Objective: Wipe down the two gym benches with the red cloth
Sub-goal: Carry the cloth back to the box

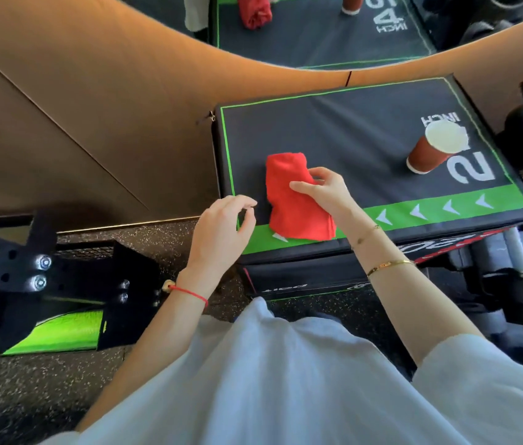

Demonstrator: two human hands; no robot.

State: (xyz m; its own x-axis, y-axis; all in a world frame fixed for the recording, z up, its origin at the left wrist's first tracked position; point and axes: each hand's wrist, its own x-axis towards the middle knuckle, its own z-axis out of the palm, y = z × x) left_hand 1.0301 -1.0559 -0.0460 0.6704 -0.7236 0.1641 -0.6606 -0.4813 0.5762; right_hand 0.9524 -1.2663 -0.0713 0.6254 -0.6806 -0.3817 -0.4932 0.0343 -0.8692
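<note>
A folded red cloth (295, 200) lies near the front left corner of a black padded box (350, 136). The right hand (324, 191) pinches its right edge, likely to lift it. The left hand (221, 226) hovers just beside, fingers loosely curled, empty. A paper cup (430, 152) stands far right.

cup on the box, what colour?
Reddish-brown paper cup with a white lid; head view shows it best.

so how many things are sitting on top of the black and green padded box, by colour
red folded cloth: 1
reddish-brown paper cup: 1
total: 2, both on the black and green padded box; the right hand pinches the cloth.
</note>
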